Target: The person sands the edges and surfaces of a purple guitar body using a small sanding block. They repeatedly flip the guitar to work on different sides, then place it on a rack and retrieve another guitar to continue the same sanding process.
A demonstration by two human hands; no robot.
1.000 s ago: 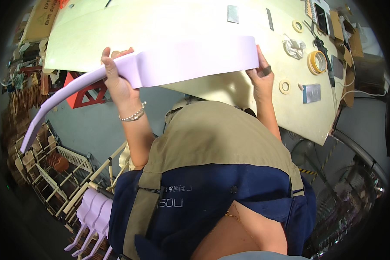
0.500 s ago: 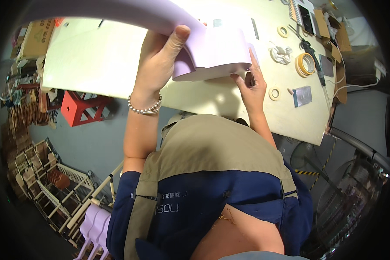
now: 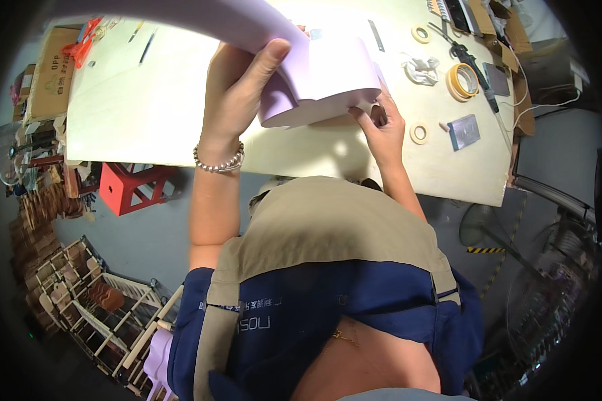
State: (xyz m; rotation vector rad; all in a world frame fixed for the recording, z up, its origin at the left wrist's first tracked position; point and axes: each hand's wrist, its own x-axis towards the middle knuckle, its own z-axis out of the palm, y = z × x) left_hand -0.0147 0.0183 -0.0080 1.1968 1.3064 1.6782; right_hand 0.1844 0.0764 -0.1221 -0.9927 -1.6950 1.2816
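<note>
A smooth lilac piece (image 3: 331, 72), with a long neck running to the upper left and a rounded body, is held up over the table. Its kind is not certain; it resembles an unstrung guitar. My left hand (image 3: 237, 87) is wrapped round the neck near the body, thumb on top, a beaded bracelet at the wrist. At the body's right end, my right hand (image 3: 386, 134) is closed on the edge, its thumb by the lower rim and its fingers partly hidden behind. A small dark patch shows between thumb and fingers; I cannot make it out.
The pale table (image 3: 147, 127) carries tape rolls (image 3: 463, 81), crumpled white material (image 3: 420, 69), a black long-nosed tool (image 3: 475, 70) and a small flat block (image 3: 463, 131). A red stool (image 3: 130, 187) stands left of it, near a rack (image 3: 100, 301). A fan (image 3: 478, 224) is at right.
My view has turned slightly, showing more of the cardboard box at left. The lilac piece sits a little further left in view. Both hands keep hold of it.
</note>
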